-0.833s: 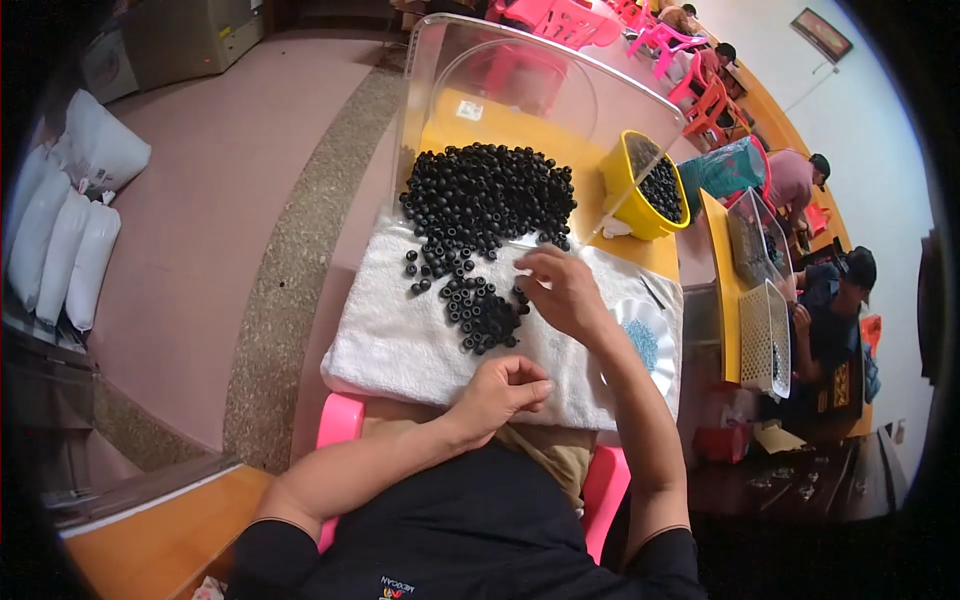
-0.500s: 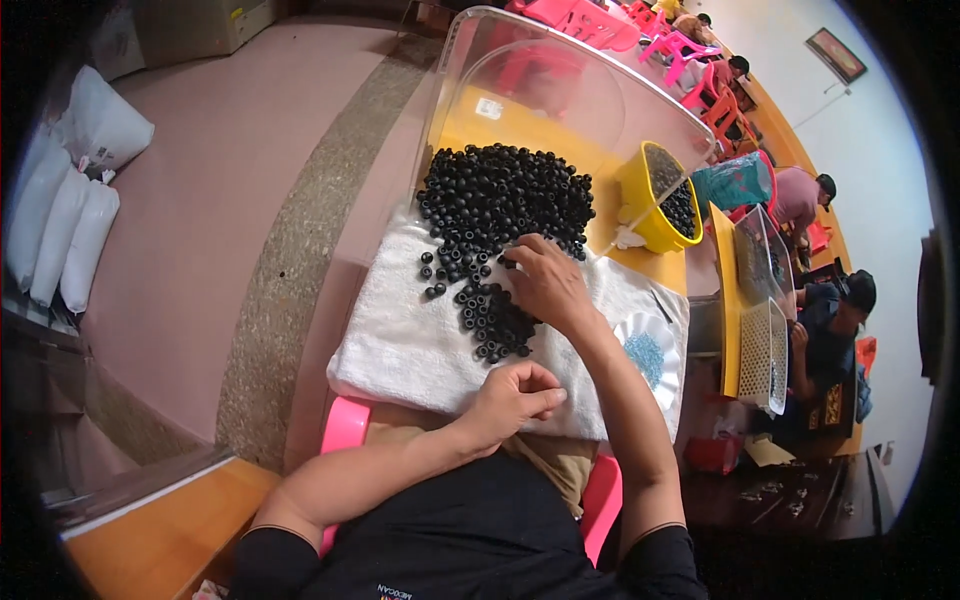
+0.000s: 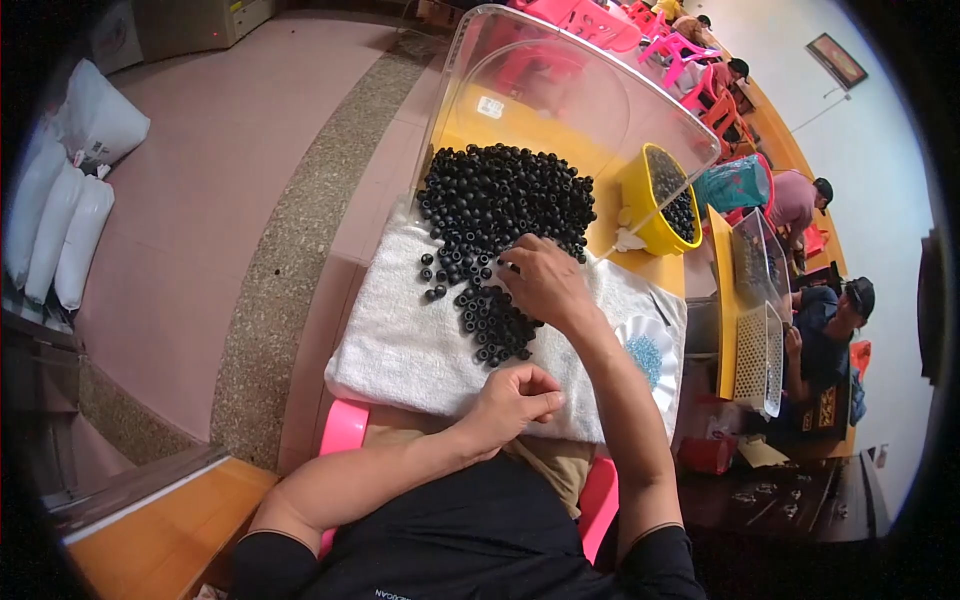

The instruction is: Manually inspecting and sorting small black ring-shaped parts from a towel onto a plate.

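Small round black beads with holes (image 3: 505,195) form a large pile at the far side of a white towel (image 3: 390,340), and a smaller cluster trails toward me. My right hand (image 3: 548,285) rests at the right edge of that cluster, fingers curled down onto the beads; whatever its fingertips hold is hidden. Nearer to me, just above the towel's front edge, my left hand (image 3: 510,405) is closed, thumb and index finger pinched together. I cannot make out anything between them. A white fluted dish (image 3: 668,385) of tiny light-blue beads (image 3: 643,358) lies right of my right forearm.
A clear plastic bin (image 3: 455,110) tilts up behind the pile on a yellow table. On its right stands a yellow bucket (image 3: 638,195) of black beads. White sacks (image 3: 85,240) lean at far left. Several people sit at tables along the right, one in dark clothing (image 3: 825,325).
My right hand has shifted very slightly at the bead cluster, fingers still curled. My left hand keeps its pinch in nearly the same spot.
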Available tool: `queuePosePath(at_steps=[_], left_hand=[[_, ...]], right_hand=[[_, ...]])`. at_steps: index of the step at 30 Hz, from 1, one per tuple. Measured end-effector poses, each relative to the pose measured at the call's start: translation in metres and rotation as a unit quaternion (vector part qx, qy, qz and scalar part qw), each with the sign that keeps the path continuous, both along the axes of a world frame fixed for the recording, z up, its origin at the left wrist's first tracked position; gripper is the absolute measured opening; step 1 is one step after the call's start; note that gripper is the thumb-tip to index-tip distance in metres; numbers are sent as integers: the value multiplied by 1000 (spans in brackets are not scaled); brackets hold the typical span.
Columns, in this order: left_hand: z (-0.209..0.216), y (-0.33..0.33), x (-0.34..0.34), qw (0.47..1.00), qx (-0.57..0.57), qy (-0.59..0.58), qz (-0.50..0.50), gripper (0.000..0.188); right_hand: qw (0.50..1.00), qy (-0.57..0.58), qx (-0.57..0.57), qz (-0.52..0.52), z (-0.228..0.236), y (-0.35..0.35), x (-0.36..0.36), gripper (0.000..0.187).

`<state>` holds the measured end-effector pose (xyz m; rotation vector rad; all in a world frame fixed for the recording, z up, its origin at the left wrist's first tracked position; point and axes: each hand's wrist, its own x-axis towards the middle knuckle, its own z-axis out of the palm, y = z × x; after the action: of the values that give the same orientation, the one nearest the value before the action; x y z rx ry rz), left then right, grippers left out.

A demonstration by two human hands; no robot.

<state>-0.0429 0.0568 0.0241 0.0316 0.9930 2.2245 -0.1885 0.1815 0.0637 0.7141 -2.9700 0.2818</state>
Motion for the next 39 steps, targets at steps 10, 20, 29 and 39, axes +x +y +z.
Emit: queuePosePath(at_steps=[10,20,29,39], left_hand=[[0,-1,-1,1000,-9,4,1,11],[-3,1,0,1000,6,10,10,13],[-5,1,-2,1000,-12,8,7,13],[-4,-1,-4,1000,-21,13,12,13]], right_hand=[[996,35,42,64,-6,-8,-8,7],[991,-22,105,85,-3,-5,-14,8],[990,7,108,93,-8,-4,-7,10],[992,30,-106,62,-2,19,13,17]])
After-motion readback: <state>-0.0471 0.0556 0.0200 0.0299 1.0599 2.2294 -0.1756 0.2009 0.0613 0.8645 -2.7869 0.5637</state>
